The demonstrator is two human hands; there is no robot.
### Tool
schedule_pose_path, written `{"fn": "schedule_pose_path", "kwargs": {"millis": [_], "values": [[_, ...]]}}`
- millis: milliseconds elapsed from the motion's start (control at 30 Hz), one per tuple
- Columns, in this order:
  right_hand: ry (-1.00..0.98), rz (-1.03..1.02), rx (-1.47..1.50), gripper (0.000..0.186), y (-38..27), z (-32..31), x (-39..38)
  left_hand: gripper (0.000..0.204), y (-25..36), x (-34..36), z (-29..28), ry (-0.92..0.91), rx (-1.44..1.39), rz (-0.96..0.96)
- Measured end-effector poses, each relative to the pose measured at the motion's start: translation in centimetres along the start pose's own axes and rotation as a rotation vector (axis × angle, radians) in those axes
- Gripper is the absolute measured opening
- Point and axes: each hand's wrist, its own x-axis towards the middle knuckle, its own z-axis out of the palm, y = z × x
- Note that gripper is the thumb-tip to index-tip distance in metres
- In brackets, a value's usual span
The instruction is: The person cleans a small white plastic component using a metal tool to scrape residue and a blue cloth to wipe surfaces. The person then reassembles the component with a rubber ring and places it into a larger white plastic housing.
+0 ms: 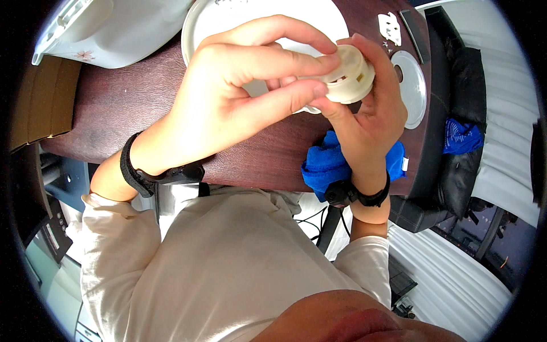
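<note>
I hold a small round cream plastic piece with slots (pixel 350 77) up above the dark wood table (pixel 114 114). My left hand (pixel 239 85) grips it from the left, index finger and thumb pressed at its side. My right hand (pixel 370 125) is wrapped round it from the right and below. Under my hands is a large white round plate or lid (pixel 208 17), partly hidden. A crumpled blue cloth (pixel 322 162) lies at the table's front edge, partly behind my right wrist.
At the upper left are a white tub (pixel 114 34) and a cardboard box (pixel 43 100). To the right lie a smaller white disc (pixel 416 102), a white plastic part (pixel 389 28) and a dark strip (pixel 416 34). A black sofa (pixel 464 82) stands beyond, with a blue bag (pixel 461 137).
</note>
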Motion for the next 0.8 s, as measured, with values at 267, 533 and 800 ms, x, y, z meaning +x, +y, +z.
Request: {"fn": "schedule_pose_path", "kwargs": {"millis": [267,533,800], "values": [[-0.031,-0.029,-0.034,0.061,-0.1,-0.3,0.0,0.021,0.6,0.4,-0.5,-0.11,-0.004,-0.061],[-0.027,0.095,0.486,0.059,0.3,-0.7,0.3,0.028,1.5,1.4,-3.8,-0.057,0.203,-0.344],[0.125,0.315,0.576,0.033,3.5,-3.2,0.8,0.033,-0.6,0.2,-6.1,-0.011,0.885,-0.109]]}}
